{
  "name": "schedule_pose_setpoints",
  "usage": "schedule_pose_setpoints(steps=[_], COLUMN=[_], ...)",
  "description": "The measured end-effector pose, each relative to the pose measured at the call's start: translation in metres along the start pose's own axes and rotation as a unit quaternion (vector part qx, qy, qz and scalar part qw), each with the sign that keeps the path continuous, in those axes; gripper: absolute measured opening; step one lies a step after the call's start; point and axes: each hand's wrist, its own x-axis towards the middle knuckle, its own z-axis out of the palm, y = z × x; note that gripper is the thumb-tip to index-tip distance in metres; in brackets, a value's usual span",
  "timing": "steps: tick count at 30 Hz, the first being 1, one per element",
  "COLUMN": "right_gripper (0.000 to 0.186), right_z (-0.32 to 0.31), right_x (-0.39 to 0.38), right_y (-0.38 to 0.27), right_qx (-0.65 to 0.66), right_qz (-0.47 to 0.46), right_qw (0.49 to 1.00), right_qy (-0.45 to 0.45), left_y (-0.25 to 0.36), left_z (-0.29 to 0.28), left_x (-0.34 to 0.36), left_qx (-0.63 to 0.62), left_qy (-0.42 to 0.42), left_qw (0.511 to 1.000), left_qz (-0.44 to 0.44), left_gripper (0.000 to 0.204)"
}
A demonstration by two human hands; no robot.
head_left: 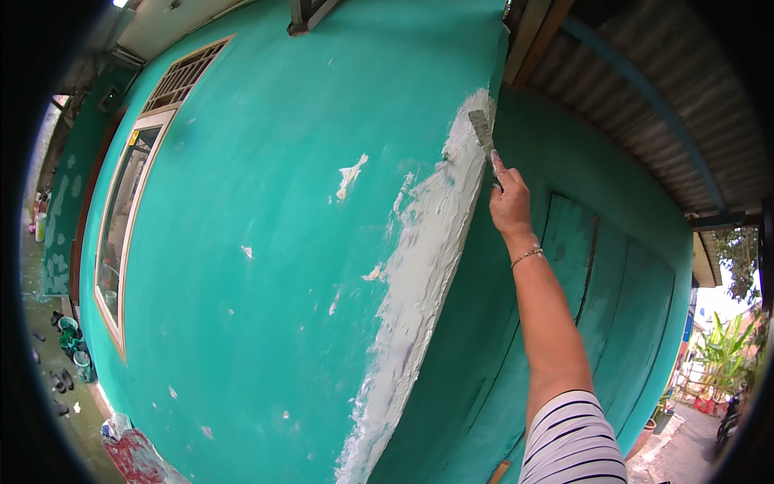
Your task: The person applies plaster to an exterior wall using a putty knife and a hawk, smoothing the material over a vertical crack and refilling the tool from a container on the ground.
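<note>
My right hand (509, 202) is raised along the corner of a green wall (282, 218), fingers closed round the handle of a putty knife (481, 129). One finger stretches up along the tool toward its putty-smeared blade. The blade lies over the upper end of a thick, rough band of whitish putty (419, 274) that runs down the wall's corner edge. Smaller white patches (350, 176) dot the green face left of the band. My left hand is out of view.
A framed window (133, 210) stands at the far left, with sandals (60, 379) and buckets (83, 365) on the floor below. A red-and-white smeared object (141, 453) sits at lower left. Green panels (621, 274) line the shaded side, under a corrugated roof (645, 105).
</note>
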Motion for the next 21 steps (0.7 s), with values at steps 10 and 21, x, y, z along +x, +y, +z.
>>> schedule_pose_setpoints(steps=[10, 21], right_gripper=[0.059, 0.047], right_z=[-0.078, -0.07], right_x=[-0.044, 0.014], right_y=[-0.023, -0.046], right_qx=[-0.046, -0.144], right_qz=[0.069, 0.037], right_qw=[0.995, 0.974], right_qy=[-0.052, -0.172], left_y=[0.007, -0.006], left_z=[-0.015, -0.004], left_x=[-0.016, -0.021], left_qx=[-0.056, 0.05], left_qy=[-0.035, -0.017], left_qw=[0.997, 0.998], left_qz=[0.038, -0.031], left_gripper=[0.029, 0.031])
